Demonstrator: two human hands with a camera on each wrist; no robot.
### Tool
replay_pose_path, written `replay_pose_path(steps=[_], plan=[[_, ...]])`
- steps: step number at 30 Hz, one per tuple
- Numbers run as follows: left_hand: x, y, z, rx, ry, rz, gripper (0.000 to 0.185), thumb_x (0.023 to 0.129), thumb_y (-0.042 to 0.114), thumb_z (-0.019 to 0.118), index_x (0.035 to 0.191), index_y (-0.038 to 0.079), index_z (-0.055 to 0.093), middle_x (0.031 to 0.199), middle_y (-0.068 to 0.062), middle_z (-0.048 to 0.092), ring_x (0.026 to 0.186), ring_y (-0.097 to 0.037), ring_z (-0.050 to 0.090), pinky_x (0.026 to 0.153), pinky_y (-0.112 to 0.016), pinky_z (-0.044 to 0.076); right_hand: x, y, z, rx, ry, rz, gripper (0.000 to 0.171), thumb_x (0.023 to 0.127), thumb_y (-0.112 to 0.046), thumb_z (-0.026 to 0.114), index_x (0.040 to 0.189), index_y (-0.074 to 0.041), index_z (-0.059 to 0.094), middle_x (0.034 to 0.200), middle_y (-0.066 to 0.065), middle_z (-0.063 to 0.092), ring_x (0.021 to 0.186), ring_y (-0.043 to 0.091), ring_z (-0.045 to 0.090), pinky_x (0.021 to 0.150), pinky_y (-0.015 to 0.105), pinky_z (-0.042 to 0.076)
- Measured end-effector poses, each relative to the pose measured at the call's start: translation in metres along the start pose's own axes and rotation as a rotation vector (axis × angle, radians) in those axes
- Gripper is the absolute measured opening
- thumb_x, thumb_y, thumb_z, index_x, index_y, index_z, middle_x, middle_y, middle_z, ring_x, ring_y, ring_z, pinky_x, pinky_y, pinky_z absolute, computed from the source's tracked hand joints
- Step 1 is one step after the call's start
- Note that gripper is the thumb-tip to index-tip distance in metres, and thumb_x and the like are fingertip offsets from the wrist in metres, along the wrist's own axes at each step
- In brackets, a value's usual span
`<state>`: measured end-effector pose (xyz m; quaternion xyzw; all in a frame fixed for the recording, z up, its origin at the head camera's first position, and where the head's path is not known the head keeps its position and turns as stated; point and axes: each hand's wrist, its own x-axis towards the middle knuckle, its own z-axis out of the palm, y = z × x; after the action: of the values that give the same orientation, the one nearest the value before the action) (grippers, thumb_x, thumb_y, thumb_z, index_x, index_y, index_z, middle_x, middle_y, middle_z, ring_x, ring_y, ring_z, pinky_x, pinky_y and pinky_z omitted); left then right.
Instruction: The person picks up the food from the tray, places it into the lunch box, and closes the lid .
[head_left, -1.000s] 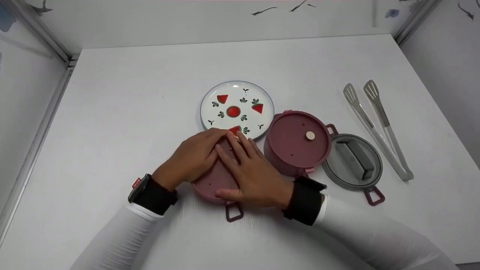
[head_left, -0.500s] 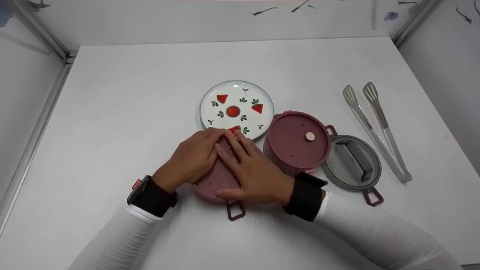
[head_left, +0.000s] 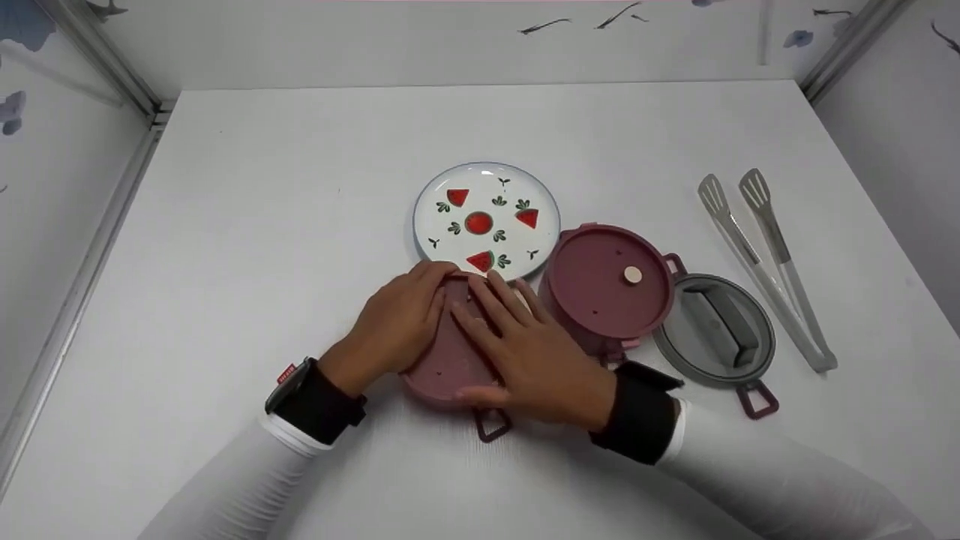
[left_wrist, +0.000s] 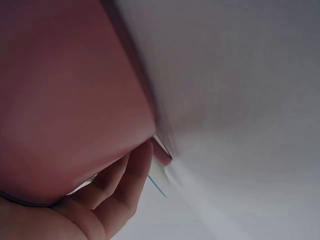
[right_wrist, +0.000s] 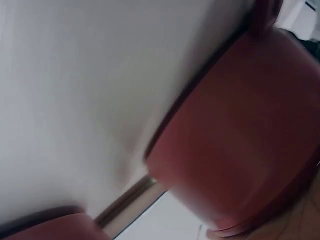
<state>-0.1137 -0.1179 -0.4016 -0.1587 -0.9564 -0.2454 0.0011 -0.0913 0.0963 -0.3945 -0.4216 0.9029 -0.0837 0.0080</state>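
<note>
Tongs point(head_left: 765, 262) right of lid point(head_left: 712, 330).

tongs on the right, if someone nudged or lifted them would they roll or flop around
The tongs look like rigid metal, so they probably would not flop. Their flat slotted heads and two spread arms lie flat on the table, so rolling seems unlikely; a nudge would more likely slide or pivot them. The arms join at the near end, so lifting one likely brings both.
</note>
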Motion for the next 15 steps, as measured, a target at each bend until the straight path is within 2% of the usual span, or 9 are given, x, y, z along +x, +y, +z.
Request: replay_pose_path(steps=[3, 6, 9, 12, 15], plan=[[0.002, 0.001, 0.002, -0.017, -0.008, -0.006, 0.036, 0.107, 0.024, 0.039, 0.140, 0.017, 0.051, 0.132, -0.003, 0.058, 0.117, -0.024, 0.061, 0.095, -0.044, 0.053, -0.014, -0.007, -0.001, -0.079, -0.006, -0.012, 0.089, 0.093, -0.073, 0.043, 0.158, -0.014, 0.031, 0.166, 0.016, 0.021, 0.156, 0.031, 0.012, 0.124, 0.054, 0.016], [0.001, 0.001, 0.004, -0.030, -0.020, -0.016, 0.036, 0.107, 0.024, 0.039, 0.141, 0.018, 0.051, 0.131, -0.003, 0.059, 0.116, -0.023, 0.061, 0.093, -0.043, 0.053, -0.025, -0.012, 0.001, -0.161, 0.016, -0.052, 0.074, 0.096, -0.065, 0.046, 0.154, -0.018, 0.042, 0.163, 0.015, 0.031, 0.154, 0.031, 0.023, 0.123, 0.055, 0.019], [0.000, 0.001, 0.004, -0.041, -0.036, -0.026, 0.037, 0.107, 0.025, 0.039, 0.141, 0.018, 0.051, 0.132, -0.002, 0.059, 0.116, -0.022, 0.061, 0.093, -0.043, 0.053, -0.032, -0.012, 0.003, -0.222, 0.078, -0.091, 0.056, 0.100, -0.056, 0.048, 0.147, -0.025, 0.052, 0.158, 0.012, 0.041, 0.147, 0.031, 0.037, 0.121, 0.056, 0.024], [-0.001, 0.001, 0.001, -0.040, -0.046, -0.032, 0.038, 0.107, 0.026, 0.038, 0.142, 0.017, 0.050, 0.134, -0.002, 0.058, 0.119, -0.021, 0.060, 0.095, -0.043, 0.053, -0.037, -0.009, 0.004, -0.230, 0.159, -0.123, 0.045, 0.101, -0.048, 0.054, 0.140, -0.027, 0.060, 0.152, 0.009, 0.050, 0.139, 0.030, 0.049, 0.119, 0.055, 0.029], [-0.003, 0.001, -0.004, -0.030, -0.047, -0.041, 0.039, 0.107, 0.026, 0.039, 0.143, 0.015, 0.049, 0.137, -0.003, 0.058, 0.124, -0.022, 0.059, 0.099, -0.046, 0.052, -0.041, -0.007, 0.004, -0.196, 0.221, -0.135, 0.039, 0.098, -0.038, 0.062, 0.135, -0.025, 0.064, 0.146, 0.008, 0.056, 0.135, 0.028, 0.054, 0.118, 0.054, 0.033]])
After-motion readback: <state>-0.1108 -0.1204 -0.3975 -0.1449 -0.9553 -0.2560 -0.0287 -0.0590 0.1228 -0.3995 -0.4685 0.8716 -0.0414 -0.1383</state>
